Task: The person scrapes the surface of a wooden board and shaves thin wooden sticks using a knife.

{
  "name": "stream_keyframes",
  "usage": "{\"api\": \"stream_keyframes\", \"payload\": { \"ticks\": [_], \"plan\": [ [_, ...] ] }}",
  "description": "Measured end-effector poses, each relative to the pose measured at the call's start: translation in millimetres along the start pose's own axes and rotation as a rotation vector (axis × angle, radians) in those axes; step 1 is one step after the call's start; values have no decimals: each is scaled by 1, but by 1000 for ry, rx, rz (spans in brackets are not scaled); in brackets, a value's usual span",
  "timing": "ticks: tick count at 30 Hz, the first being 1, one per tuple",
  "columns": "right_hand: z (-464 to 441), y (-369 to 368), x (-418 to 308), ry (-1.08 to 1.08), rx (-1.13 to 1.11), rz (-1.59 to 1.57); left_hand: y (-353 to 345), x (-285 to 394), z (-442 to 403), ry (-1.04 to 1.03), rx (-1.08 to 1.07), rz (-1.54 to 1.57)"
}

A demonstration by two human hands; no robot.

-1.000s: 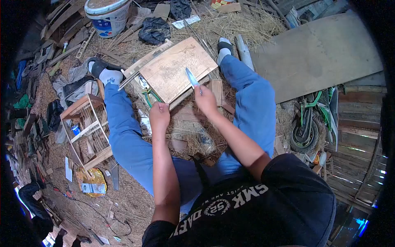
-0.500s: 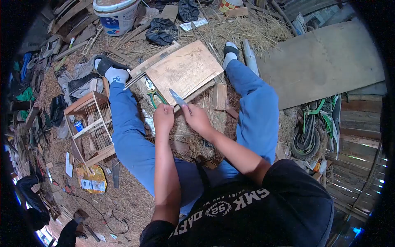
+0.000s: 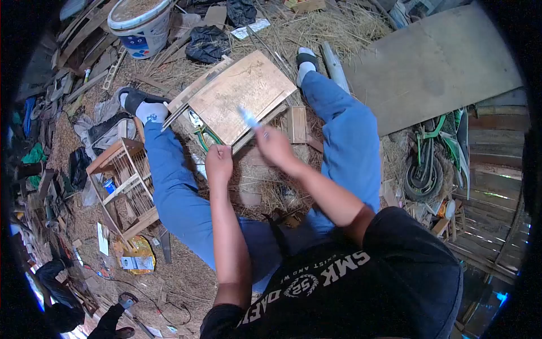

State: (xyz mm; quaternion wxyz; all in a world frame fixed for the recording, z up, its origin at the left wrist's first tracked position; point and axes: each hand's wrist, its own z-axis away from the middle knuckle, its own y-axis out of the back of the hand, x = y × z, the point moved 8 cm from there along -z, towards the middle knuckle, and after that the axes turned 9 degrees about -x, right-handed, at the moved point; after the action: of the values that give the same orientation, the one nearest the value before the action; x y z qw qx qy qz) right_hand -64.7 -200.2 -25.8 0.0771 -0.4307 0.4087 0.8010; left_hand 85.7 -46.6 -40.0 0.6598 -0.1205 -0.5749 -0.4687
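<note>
My right hand [image 3: 275, 148] is wrapped round the handle of a knife [image 3: 247, 117], whose blade is smeared by motion and points up and away over a wooden board [image 3: 240, 93]. My left hand [image 3: 218, 162] is closed in a pinch at the near corner of that board; whatever its fingers hold is hidden or too small to name. Just beyond the left hand lies a tool with green handles [image 3: 208, 137], partly under the board's edge. A small wooden block [image 3: 297, 124] stands to the right of the board.
A slatted wooden cage [image 3: 125, 186] sits beside my left leg. A white bucket [image 3: 140, 28] stands at the far left, near black plastic bags [image 3: 208, 44]. A large flat panel [image 3: 435, 68] and a small wheel [image 3: 423, 178] are on the right. Another person's arm [image 3: 110, 319] shows at lower left.
My right hand has moved the knife away from my left hand, to the right. The left hand stays pinched near the board's corner. The whole view has shifted slightly.
</note>
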Motion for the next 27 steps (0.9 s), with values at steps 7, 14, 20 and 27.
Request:
{"api": "stream_keyframes", "payload": {
  "ticks": [7, 14, 20, 27],
  "plan": [
    [6, -14, 1, 38, 26, 26, -1, -6, -4, 22, 9, 20],
    [-27, 36, 23, -60, 4, -56, -4, -13, -5, 8, -11, 56],
    [3, 2, 0, -67, -76, -19, -4, -23, -12, 3, -17, 43],
    [-57, 73, 49, -167, 37, 21, -13, -57, -18, 77, -66, 169]
  ]
}}
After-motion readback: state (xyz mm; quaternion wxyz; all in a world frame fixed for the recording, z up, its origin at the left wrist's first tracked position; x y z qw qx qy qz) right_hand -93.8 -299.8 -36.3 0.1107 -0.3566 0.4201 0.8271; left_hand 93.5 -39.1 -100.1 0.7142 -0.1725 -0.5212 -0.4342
